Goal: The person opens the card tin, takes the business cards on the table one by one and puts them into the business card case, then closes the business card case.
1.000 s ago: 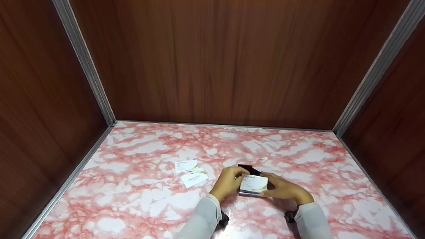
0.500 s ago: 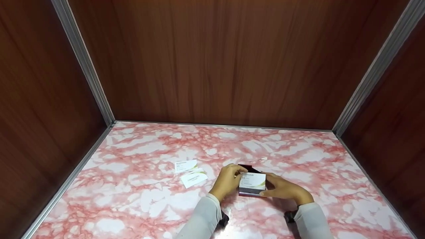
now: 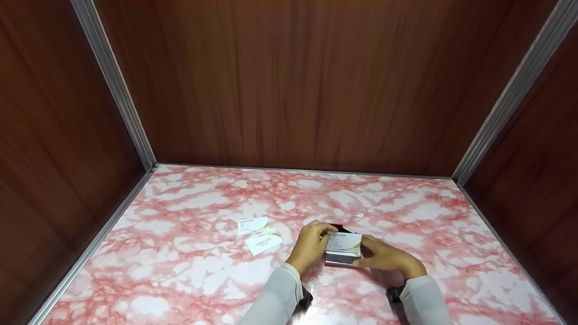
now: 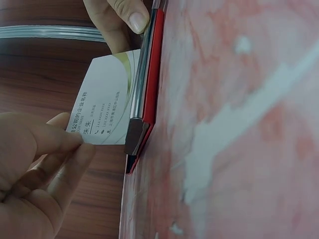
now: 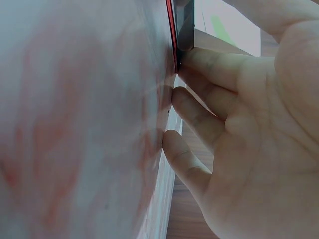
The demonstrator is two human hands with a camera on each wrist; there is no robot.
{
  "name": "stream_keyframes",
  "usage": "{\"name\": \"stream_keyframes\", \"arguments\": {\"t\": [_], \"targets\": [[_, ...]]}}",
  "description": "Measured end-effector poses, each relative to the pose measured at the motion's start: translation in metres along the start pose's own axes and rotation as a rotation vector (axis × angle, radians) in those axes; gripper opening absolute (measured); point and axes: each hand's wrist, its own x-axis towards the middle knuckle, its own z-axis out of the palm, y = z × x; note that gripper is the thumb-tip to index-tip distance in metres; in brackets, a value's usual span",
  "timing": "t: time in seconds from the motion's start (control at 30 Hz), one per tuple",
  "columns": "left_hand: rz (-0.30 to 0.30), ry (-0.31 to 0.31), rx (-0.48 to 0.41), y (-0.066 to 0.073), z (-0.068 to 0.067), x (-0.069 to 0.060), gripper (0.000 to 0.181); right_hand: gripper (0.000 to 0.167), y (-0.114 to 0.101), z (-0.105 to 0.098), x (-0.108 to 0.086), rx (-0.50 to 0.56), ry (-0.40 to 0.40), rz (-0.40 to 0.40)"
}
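Observation:
A white business card (image 3: 344, 242) with a yellow-green curved stripe stands tilted up out of a red business card case (image 3: 342, 259) with a shiny metal edge. My left hand (image 3: 311, 243) pinches a corner of the card between thumb and finger; the left wrist view shows that pinch at the card's (image 4: 107, 99) printed end. From the other side my right hand (image 3: 387, 255) holds the case, thumb on its near edge, fingers along its side. In the right wrist view, some fingertips of that hand (image 5: 259, 129) touch the tabletop. The lower edge of the card is hidden inside the case.
Two loose business cards lie left of the hands, one card (image 3: 253, 225) partly against the other card (image 3: 264, 243). The tabletop (image 3: 189, 271) has a red and white marbled pattern. Brown wood-grain panels (image 3: 289, 85) with metal edging enclose it on three sides.
The card in my left hand has shifted away from me and tilted up, uncovering more of the case's near part. My right hand and the loose cards have stayed put.

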Motion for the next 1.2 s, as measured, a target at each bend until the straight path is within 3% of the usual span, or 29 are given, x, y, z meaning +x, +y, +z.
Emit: {"name": "stream_keyframes", "arguments": {"t": [0.23, 0.53, 0.83, 1.2], "targets": [[0.024, -0.027, 0.037, -0.0013, 0.0009, -0.0008, 0.027, 0.075, -0.0038, -0.0004, -0.0006, -0.008, 0.008, 0.021], [0.008, -0.126, 0.091, -0.0030, -0.0032, -0.0017, 0.029, 0.079, -0.0018, -0.0013, -0.0006, -0.024, 0.014, -0.009], [0.074, -0.184, 0.217, -0.0005, -0.0018, -0.0038, 0.030, 0.087, -0.0011, 0.0004, -0.0008, -0.046, 0.020, 0.042], [0.066, -0.212, 0.228, -0.0013, -0.0026, -0.0055, 0.028, 0.087, -0.0019, 0.0007, -0.0016, -0.045, 0.004, 0.108]]}}
